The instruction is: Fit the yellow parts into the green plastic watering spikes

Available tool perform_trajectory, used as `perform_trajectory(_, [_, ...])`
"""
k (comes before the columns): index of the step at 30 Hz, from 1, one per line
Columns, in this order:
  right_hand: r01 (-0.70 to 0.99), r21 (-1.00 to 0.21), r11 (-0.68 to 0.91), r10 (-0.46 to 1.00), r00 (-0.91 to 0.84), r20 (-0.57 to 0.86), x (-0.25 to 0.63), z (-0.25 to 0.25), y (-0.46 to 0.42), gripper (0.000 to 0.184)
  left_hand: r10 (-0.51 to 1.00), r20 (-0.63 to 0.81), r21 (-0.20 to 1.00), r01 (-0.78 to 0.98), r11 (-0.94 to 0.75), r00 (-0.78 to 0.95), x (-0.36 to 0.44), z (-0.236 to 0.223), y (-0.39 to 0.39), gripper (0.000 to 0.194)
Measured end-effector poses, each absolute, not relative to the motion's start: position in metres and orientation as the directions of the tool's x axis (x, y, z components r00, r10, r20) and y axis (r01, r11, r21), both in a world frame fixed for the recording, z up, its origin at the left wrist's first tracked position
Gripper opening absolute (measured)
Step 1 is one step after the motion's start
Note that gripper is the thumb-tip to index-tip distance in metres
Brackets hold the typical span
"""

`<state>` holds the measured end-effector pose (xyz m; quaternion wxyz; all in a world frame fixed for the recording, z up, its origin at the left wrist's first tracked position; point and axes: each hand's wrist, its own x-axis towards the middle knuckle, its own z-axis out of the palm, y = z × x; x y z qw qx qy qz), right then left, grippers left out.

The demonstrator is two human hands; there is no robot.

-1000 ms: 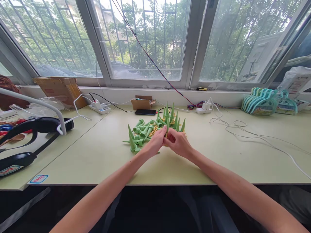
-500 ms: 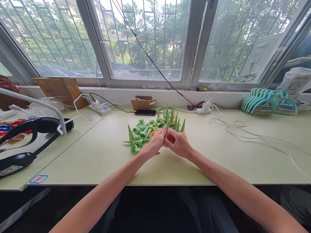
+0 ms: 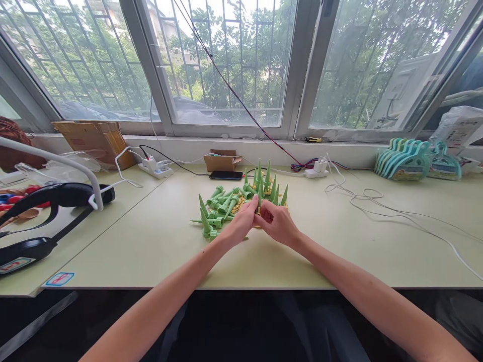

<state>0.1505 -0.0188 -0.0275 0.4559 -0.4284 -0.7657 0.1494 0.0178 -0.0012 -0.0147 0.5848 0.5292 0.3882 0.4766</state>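
My left hand [image 3: 244, 217] is closed around a green plastic plant watering spike [image 3: 260, 195], its pointed tip upward. Against it, my right hand [image 3: 279, 221] pinches a small yellow piece [image 3: 258, 210] at the spike's lower end; the fingers hide most of it. Left of my hands lies a loose heap of green spikes [image 3: 222, 207], with small yellow pieces [image 3: 237, 203] among them. Behind and to the right, several spikes [image 3: 267, 176] stand upright, with yellow parts at their bases.
Behind the heap are a black phone [image 3: 225, 175] and a small open cardboard box [image 3: 222, 160]. White cables [image 3: 372, 193] trail over the table's right side, near teal-handled items [image 3: 405, 158]. A black head strap [image 3: 56, 201] and a white curved bar [image 3: 85, 173] occupy the left.
My hands stay together in the same place, with only slight finger movement around the spike. The heap and the upright spikes look unchanged.
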Motion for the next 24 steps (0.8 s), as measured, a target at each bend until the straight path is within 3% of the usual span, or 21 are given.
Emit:
perform_trajectory(4, [0.485, -0.639, 0.597, 0.789, -0.214, 0.575, 0.151, -0.028, -0.017, 0.033, 0.928, -0.009, 0.968, -0.230, 0.102, 0.372, 0.017, -0.011, -0.001, 0.045])
perform_trajectory(9, [0.441, -0.634, 0.635, 0.757, -0.193, 0.624, 0.153, -0.029, -0.015, 0.034, 0.935, 0.035, 0.976, -0.211, 0.043, 0.352, 0.013, -0.006, -0.001, 0.044])
perform_trajectory(17, [0.527, -0.648, 0.550, 0.800, -0.110, 0.590, 0.164, -0.026, -0.010, 0.040, 0.907, 0.281, 0.958, -0.031, -0.286, 0.314, 0.013, -0.003, -0.001, 0.032])
perform_trajectory(24, [0.588, -0.599, 0.544, 0.772, -0.071, 0.632, 0.174, -0.023, -0.005, 0.043, 0.839, 0.469, 0.758, 0.362, -0.543, 0.277, 0.012, -0.006, -0.001, 0.035])
